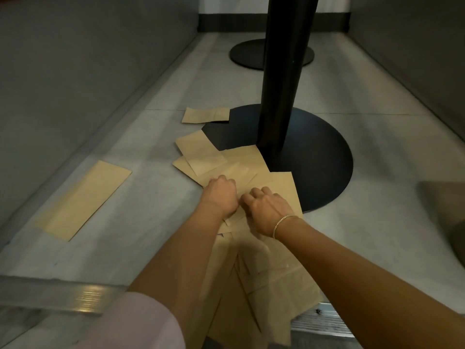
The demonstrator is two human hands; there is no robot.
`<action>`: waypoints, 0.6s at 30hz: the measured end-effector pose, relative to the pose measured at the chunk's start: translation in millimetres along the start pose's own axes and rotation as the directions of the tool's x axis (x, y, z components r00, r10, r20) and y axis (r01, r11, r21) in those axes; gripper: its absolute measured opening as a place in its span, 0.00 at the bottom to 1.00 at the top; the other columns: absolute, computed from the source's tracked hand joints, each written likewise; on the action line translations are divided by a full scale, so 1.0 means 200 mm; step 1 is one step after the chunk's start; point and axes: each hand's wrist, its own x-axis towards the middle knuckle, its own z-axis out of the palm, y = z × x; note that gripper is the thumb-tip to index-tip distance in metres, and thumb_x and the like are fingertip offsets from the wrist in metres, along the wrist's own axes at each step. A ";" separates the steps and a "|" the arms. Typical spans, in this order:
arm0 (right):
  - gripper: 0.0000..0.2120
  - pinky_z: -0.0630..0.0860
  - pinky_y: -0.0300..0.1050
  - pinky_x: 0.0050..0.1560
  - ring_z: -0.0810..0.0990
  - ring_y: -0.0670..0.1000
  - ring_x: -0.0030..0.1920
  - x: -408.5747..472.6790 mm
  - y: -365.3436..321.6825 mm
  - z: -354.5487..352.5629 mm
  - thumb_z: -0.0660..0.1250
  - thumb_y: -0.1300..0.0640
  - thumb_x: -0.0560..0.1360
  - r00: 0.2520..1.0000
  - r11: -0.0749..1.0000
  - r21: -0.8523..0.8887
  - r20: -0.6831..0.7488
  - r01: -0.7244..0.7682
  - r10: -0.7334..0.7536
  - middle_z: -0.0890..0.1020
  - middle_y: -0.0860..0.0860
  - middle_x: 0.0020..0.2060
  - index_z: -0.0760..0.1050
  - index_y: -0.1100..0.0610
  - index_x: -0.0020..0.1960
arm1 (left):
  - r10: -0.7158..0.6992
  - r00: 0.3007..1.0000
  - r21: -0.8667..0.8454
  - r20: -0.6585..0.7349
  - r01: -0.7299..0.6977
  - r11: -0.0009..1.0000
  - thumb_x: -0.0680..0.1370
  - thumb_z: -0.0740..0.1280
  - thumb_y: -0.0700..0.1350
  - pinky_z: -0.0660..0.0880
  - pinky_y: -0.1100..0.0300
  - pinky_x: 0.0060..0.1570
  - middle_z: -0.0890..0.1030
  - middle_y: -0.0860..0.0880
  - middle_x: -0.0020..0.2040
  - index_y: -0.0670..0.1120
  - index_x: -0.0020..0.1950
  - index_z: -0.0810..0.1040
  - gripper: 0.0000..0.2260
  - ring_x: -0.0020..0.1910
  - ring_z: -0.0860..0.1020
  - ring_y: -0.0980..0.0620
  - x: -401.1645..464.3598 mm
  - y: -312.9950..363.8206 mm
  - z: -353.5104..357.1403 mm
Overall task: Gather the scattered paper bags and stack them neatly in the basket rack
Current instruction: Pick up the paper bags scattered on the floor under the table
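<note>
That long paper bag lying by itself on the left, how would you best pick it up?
The long bag lies flat on the floor, so nothing sticks up to grab. Probably come from its near short end, slide fingertips under that edge, then pinch. It touches no other bag.

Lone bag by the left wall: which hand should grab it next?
Left, probably. The lone bag lies on the left hand side, apart from the pile; the right hand would have to cross over.
</note>
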 end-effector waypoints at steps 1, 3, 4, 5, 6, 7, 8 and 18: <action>0.21 0.71 0.48 0.57 0.70 0.56 0.60 0.02 -0.01 0.01 0.63 0.56 0.75 1.000 1.000 -0.007 0.001 0.020 -0.020 0.72 0.55 0.61 0.65 0.55 0.67 | -0.020 1.000 -0.063 -0.006 0.020 0.998 0.78 0.60 0.47 0.70 0.54 0.58 0.72 0.40 0.60 0.40 0.62 0.71 0.15 0.59 0.73 0.42 0.00 0.00 0.00; 0.23 0.71 0.49 0.58 0.71 0.56 0.60 0.05 -0.01 0.03 0.64 0.56 0.74 0.999 0.999 -0.022 0.005 0.046 -0.046 0.71 0.55 0.62 0.63 0.55 0.67 | -0.035 0.999 -0.122 -0.021 0.032 0.992 0.77 0.61 0.48 0.70 0.55 0.56 0.70 0.40 0.60 0.41 0.63 0.69 0.17 0.58 0.73 0.42 0.00 -0.01 0.00; 0.23 0.71 0.49 0.58 0.71 0.57 0.60 0.07 -0.01 0.03 0.64 0.55 0.74 0.999 0.998 -0.028 0.008 0.053 -0.052 0.71 0.55 0.62 0.62 0.55 0.67 | -0.030 0.999 -0.137 -0.025 0.026 0.990 0.76 0.61 0.48 0.70 0.55 0.57 0.69 0.40 0.60 0.41 0.63 0.69 0.18 0.58 0.72 0.43 0.00 -0.02 0.00; 0.23 0.71 0.49 0.58 0.71 0.57 0.60 0.07 -0.01 0.04 0.63 0.55 0.75 0.998 0.998 -0.039 0.008 0.058 -0.058 0.72 0.55 0.62 0.62 0.56 0.67 | -0.019 1.000 -0.145 -0.024 0.015 0.989 0.76 0.61 0.49 0.68 0.55 0.59 0.68 0.40 0.60 0.41 0.63 0.69 0.19 0.59 0.70 0.43 0.00 -0.02 0.01; 0.21 0.72 0.49 0.57 0.71 0.57 0.59 0.08 -0.02 0.04 0.62 0.55 0.76 0.998 0.996 -0.057 0.002 0.063 -0.063 0.72 0.56 0.62 0.63 0.56 0.67 | -0.003 1.000 -0.146 -0.019 0.000 0.989 0.76 0.60 0.49 0.67 0.55 0.61 0.68 0.40 0.61 0.41 0.63 0.69 0.19 0.60 0.69 0.44 0.00 -0.03 0.02; 0.19 0.72 0.49 0.57 0.72 0.57 0.59 0.09 -0.02 0.05 0.59 0.56 0.77 0.998 0.995 -0.076 -0.006 0.066 -0.066 0.72 0.56 0.62 0.63 0.57 0.67 | 0.011 1.000 -0.142 -0.018 -0.014 0.990 0.76 0.60 0.50 0.66 0.55 0.62 0.69 0.41 0.61 0.41 0.63 0.69 0.19 0.61 0.67 0.44 0.00 -0.04 0.03; 0.18 0.71 0.48 0.56 0.72 0.57 0.59 0.09 -0.02 0.05 0.57 0.57 0.78 0.998 0.994 -0.088 -0.015 0.065 -0.066 0.72 0.57 0.62 0.63 0.58 0.67 | 0.020 1.000 -0.131 -0.024 -0.023 0.991 0.76 0.59 0.50 0.65 0.55 0.63 0.69 0.41 0.62 0.41 0.64 0.69 0.20 0.62 0.66 0.44 0.01 -0.05 0.03; 0.14 0.65 0.50 0.64 0.72 0.56 0.60 0.07 0.02 -0.01 0.55 0.58 0.79 0.998 0.997 -0.078 0.052 0.028 -0.024 0.75 0.54 0.59 0.70 0.56 0.63 | 0.032 0.996 -0.004 -0.087 -0.033 0.999 0.79 0.56 0.38 0.68 0.56 0.60 0.73 0.42 0.61 0.42 0.64 0.72 0.15 0.61 0.71 0.44 0.04 -0.05 0.03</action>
